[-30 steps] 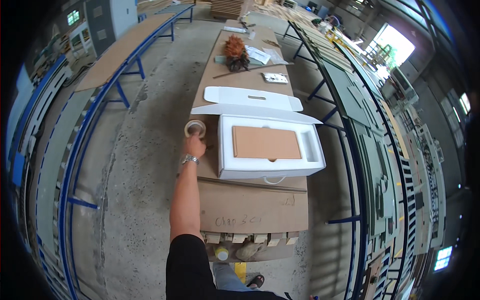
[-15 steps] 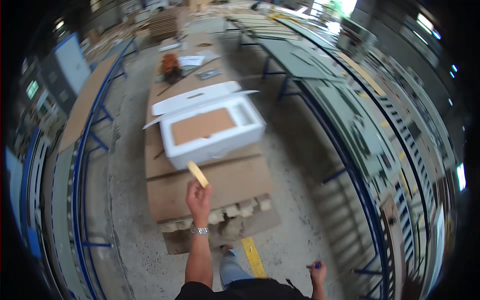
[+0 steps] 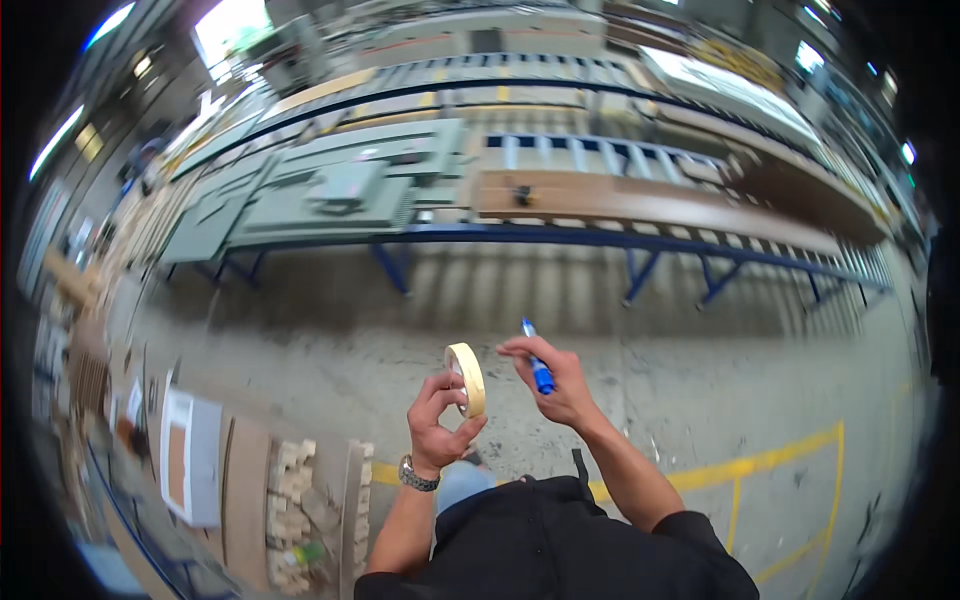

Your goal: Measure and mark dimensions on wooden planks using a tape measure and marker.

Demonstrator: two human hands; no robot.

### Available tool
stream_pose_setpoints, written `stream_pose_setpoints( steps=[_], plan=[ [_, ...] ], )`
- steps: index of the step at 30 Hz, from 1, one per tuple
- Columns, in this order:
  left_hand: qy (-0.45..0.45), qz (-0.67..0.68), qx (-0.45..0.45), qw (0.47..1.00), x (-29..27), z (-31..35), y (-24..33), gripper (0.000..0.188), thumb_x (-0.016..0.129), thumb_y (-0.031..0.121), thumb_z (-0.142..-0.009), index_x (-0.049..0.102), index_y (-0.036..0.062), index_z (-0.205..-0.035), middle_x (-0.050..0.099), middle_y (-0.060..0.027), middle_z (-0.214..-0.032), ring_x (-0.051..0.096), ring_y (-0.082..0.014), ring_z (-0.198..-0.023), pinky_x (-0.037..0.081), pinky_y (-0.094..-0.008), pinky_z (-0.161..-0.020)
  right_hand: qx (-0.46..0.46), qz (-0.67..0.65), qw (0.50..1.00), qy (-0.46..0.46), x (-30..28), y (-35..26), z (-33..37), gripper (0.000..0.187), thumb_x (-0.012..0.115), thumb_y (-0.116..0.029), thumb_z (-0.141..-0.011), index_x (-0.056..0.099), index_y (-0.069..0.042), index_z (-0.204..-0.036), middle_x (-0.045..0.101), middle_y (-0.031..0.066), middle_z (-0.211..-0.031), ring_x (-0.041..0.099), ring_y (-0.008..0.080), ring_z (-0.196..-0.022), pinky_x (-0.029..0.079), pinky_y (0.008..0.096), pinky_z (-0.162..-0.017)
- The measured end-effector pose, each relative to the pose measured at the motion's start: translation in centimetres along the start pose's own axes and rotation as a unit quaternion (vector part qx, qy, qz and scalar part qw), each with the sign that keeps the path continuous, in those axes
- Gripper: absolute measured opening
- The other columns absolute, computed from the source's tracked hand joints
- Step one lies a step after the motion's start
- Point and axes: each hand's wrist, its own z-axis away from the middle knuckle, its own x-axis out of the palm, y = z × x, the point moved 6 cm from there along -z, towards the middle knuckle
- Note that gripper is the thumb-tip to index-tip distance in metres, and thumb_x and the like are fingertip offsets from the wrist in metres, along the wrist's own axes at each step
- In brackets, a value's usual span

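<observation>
My left hand (image 3: pixel 437 425) holds a roll of pale yellow tape (image 3: pixel 474 382) upright by its lower rim, with fingers reaching into the ring; a metal-banded watch circles that wrist. Just to the right, my right hand (image 3: pixel 562 383) is closed around a blue marker (image 3: pixel 541 372), which points up and away from me. The tape and the marker are apart, with a small gap between the two hands. Both are held in the air above the concrete floor.
Ahead runs a blue-framed roller conveyor (image 3: pixel 560 237) bearing grey-green panels (image 3: pixel 330 195) and a long brown board (image 3: pixel 640 204). At lower left stands a white box (image 3: pixel 203 455) on stacked boards. Yellow lines (image 3: pixel 740 470) mark the floor at right.
My view has swung right, from the white box toward the conveyor. The right hand with the marker has come up beside the left, which still holds the tape roll.
</observation>
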Motion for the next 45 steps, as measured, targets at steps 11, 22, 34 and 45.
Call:
stream_pose_setpoints(
  steps=[11, 22, 34, 45],
  plan=[
    [-0.269, 0.063, 0.142, 0.951, 33.9, -15.7, -2.6, 0.028, 0.083, 0.013, -0.061, 0.061, 0.0044, -0.077, 0.061, -0.0119, -0.103, 0.06, -0.0287, -0.091, 0.052, -0.0359, -0.075, 0.03, 0.198, 0.974, 0.103, -28.4, 8.8, -2.3, 0.032, 0.066, -0.01, -0.088, 0.059, -0.008, -0.119, 0.069, 0.0146, -0.095, 0.067, 0.0329, -0.082, 0.052, 0.0359, -0.072],
    [-0.494, 0.181, 0.269, 0.807, 63.5, -30.8, 0.8, 0.027, 0.077, 0.011, -0.058, 0.058, 0.0061, -0.077, 0.06, -0.0106, -0.106, 0.056, -0.0315, -0.099, 0.05, -0.0402, -0.082, 0.151, 0.17, 0.947, 0.226, -55.2, 14.9, -6.6, 0.028, 0.068, -0.011, -0.085, 0.065, -0.011, -0.113, 0.064, 0.0098, -0.074, 0.062, 0.0249, -0.064, 0.049, 0.032, -0.062],
    [-0.597, 0.074, 0.201, 0.774, 86.3, -41.6, -0.2, 0.023, 0.073, 0.01, -0.062, 0.057, 0.006, -0.077, 0.06, -0.0093, -0.105, 0.054, -0.0338, -0.105, 0.05, -0.0399, -0.087, 0.047, 0.225, 0.973, 0.01, -79.1, 30.6, -14.5, 0.01, 0.069, -0.01, -0.076, 0.064, -0.013, -0.084, 0.061, 0.0067, -0.071, 0.061, 0.0294, -0.074, 0.048, 0.0399, -0.067],
    [-0.527, 0.126, -0.003, 0.841, 98.2, -49.8, -3.4, 0.025, 0.079, 0.009, -0.064, 0.062, 0.0047, -0.082, 0.067, -0.0073, -0.097, 0.061, -0.0267, -0.096, 0.049, -0.0362, -0.087, -0.047, 0.302, 0.952, -0.007, -91.5, 36.2, -23.0, 0.032, 0.075, -0.011, -0.068, 0.054, -0.007, -0.092, 0.061, 0.0058, -0.074, 0.061, 0.0283, -0.068, 0.048, 0.0385, -0.065]
  ],
)
